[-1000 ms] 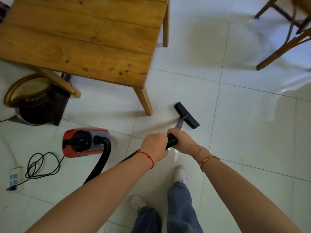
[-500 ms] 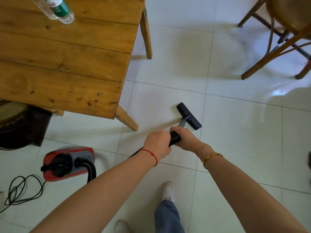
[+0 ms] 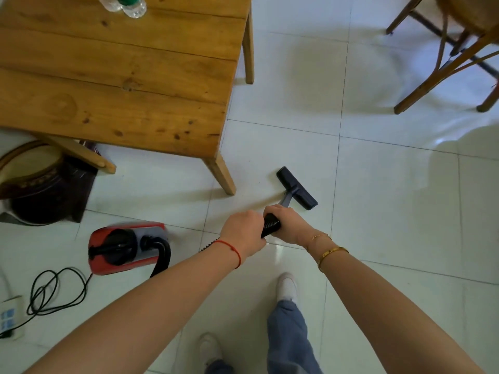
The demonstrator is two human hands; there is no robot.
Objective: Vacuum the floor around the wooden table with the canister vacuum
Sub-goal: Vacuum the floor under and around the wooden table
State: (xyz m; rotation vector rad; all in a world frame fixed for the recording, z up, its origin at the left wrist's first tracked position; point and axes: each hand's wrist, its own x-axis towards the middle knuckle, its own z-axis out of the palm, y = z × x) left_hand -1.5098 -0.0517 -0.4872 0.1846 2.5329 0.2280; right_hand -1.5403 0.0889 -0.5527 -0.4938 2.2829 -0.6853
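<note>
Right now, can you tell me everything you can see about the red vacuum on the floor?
The canister vacuum is a small boxy machine with a red shell, a grey top panel and a black carry handle. It sits flat on the white tiled floor, left of the person and in front of the wooden table. A black ribbed hose plugs into its front, and a black power cord lies looped beside it. It looks slightly blurred.

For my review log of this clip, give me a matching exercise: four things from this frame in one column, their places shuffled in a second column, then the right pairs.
Things:
1. floor nozzle
2. plastic bottle
3. canister vacuum
4. power strip

Places:
A. on the wooden table top
B. floor at the far left edge, by the coiled cord
C. on the tile right of the near table leg
D. floor left of the left hand

Pairs: 1-C, 2-A, 3-D, 4-B
</note>
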